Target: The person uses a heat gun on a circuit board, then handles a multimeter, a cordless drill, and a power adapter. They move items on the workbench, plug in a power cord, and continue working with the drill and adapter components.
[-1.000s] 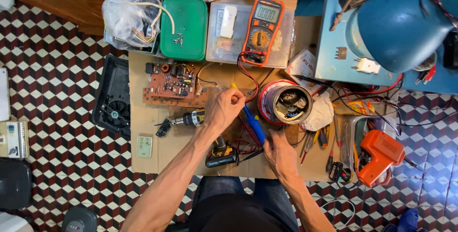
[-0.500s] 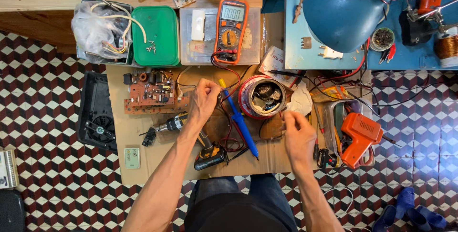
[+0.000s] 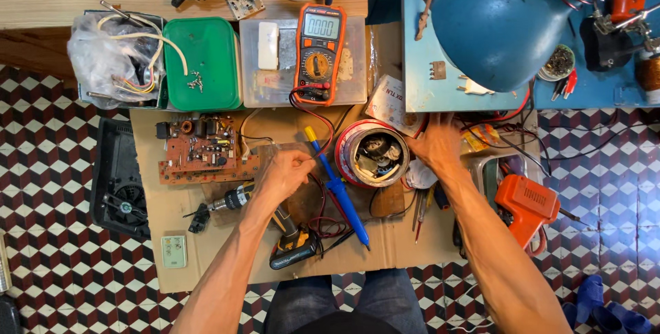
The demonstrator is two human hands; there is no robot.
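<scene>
- The left hand (image 3: 285, 172) is closed beside the slim, rigid blue-handled soldering iron (image 3: 337, 186); its contents cannot be told.
- The right hand (image 3: 434, 143) is spread open right of the iron.
- The iron seems light, best held mid-handle.

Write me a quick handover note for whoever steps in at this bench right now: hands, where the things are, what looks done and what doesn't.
Left hand: closed in a loose fist over the cardboard mat, just right of the brown circuit board; what it pinches cannot be told.
Right hand: fingers spread, reaching past the round tin of parts towards the clutter under the blue lamp; holds nothing visible.
Blue soldering iron lies loose on the mat between the hands. Cordless drill lies below the left hand. Orange multimeter sits on the clear box, leads trailing down.
Done: board is out and bare on the mat.
Left: no tool is in hand.
</scene>
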